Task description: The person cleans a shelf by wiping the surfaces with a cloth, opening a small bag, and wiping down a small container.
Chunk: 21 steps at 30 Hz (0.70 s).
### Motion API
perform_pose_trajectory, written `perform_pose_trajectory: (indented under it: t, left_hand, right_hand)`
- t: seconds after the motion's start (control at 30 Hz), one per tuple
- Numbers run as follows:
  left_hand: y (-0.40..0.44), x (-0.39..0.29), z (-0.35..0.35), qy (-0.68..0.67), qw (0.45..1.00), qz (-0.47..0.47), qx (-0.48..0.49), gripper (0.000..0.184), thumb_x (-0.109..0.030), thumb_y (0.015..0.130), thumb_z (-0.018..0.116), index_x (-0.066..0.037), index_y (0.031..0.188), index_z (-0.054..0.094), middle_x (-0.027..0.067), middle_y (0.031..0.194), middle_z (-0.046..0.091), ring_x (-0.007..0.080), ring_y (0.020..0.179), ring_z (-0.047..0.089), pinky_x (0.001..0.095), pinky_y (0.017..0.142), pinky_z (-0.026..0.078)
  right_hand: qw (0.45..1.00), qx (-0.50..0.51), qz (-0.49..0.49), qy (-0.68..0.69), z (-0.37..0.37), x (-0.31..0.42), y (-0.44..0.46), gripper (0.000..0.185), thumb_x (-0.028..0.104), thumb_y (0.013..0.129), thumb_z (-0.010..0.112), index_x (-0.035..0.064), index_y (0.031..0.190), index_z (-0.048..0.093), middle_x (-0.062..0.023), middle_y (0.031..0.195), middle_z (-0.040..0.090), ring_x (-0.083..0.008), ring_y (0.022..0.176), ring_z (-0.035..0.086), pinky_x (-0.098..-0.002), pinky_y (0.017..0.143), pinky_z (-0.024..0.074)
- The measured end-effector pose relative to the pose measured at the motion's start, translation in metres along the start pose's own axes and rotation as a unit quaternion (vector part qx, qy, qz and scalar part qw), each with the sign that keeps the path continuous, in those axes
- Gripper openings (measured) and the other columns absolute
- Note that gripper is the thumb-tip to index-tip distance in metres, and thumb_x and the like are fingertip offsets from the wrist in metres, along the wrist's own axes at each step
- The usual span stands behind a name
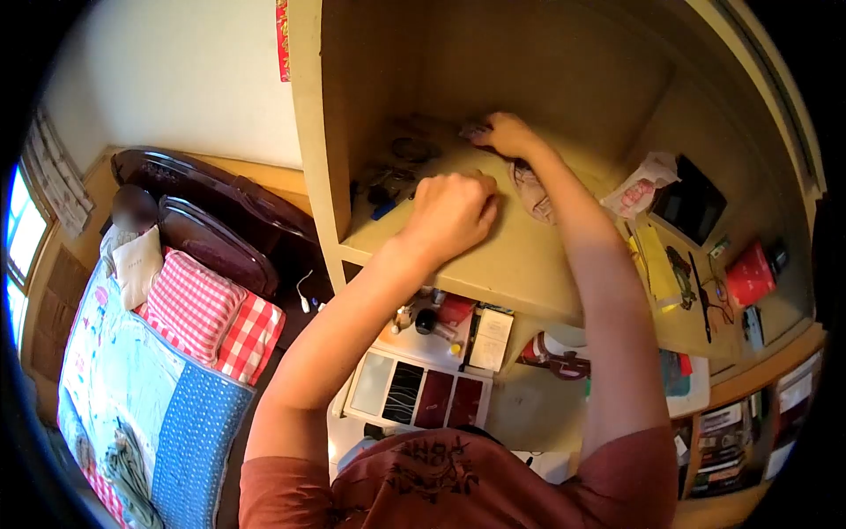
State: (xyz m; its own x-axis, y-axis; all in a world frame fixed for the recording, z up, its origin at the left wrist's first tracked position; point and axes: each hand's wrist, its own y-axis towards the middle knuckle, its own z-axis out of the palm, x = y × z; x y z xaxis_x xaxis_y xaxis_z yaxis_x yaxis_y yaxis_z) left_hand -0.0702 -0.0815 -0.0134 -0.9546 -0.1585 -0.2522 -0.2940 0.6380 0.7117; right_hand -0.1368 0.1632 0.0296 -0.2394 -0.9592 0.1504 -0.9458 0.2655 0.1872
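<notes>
My left hand [449,216] is closed in a fist just above the yellowish shelf [511,264]. Its curled fingers hide whatever may be inside. Farther back, my right hand [511,137] has its fingers bent over a small dark, purplish thing [476,132], too dim to name. Beneath my right forearm lies a crumpled pinkish bag or cloth [531,192], partly covered by the arm. Left of my left hand are a blue object [384,211] and a tangle of dark items [410,150], perhaps cables.
Right on the shelf lie a crumpled pink-and-white bag [648,183], a dark tablet-like panel [692,201], yellow paper [654,260] and a red container [751,273]. Below is a white dresser [357,383] with small bottles. A bed [115,326] stands at left, a person's head by the headboard.
</notes>
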Motion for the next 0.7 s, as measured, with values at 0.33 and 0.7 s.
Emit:
perform_pose_trajectory:
  t: [0.33,0.7]
  left_hand:
    - [0.014,-0.005,-0.014,-0.580,0.796,-0.173,0.002,0.058,-0.003,0.093,0.073,-0.001,0.145,0.047,0.0126,0.126,0.063,0.0167,0.100,0.066,0.0303,0.083,0.059]
    - [0.012,-0.009,-0.012,-0.567,0.802,-0.184,0.020,0.055,0.013,0.086,0.072,0.002,0.137,0.052,0.0128,0.129,0.062,0.0192,0.114,0.066,0.0311,0.100,0.056]
  right_hand:
    - [0.923,0.002,-0.124,0.363,-0.066,0.029,-0.174,0.044,0.013,0.082,0.083,0.0002,0.121,0.069,-0.0033,0.102,0.073,-0.0065,0.077,0.060,-0.0229,0.070,0.0494]
    - [0.922,-0.136,-0.202,0.300,-0.053,0.028,-0.191,0.048,0.003,0.070,0.085,0.0051,0.115,0.068,-0.0048,0.105,0.065,-0.0138,0.089,0.060,-0.0265,0.075,0.0504]
